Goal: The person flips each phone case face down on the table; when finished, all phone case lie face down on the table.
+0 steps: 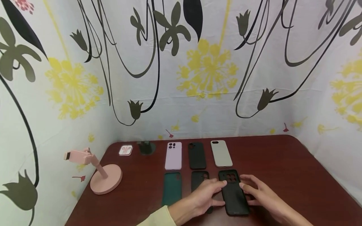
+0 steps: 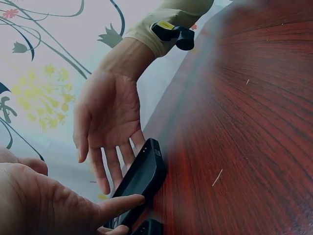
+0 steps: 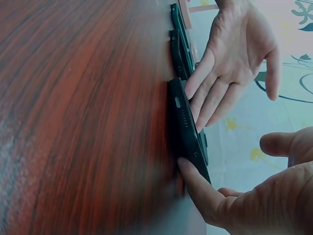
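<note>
A black phone case (image 1: 235, 197) with a square camera cutout lies at the near end of the table, between both hands. My left hand (image 1: 204, 196) is at its left side, thumb at the upper left edge and another finger touching the side lower down. My right hand (image 1: 261, 194) is at the right edge, its fingers extended along the case. In the left wrist view, the inside of the phone case (image 2: 142, 176) shows partly. A second dark case (image 1: 198, 179) lies partly hidden under my left hand, and a dark green case (image 1: 172, 188) lies left of it.
Behind stand a row of a lavender case (image 1: 173, 157), a black case (image 1: 197, 157) and a pale grey case (image 1: 222, 153). A pink phone stand (image 1: 106, 179), a small white earphone box (image 1: 125, 150) and a dark round-based object (image 1: 146, 148) occupy the left. Patterned cloth (image 1: 169, 78) borders the table.
</note>
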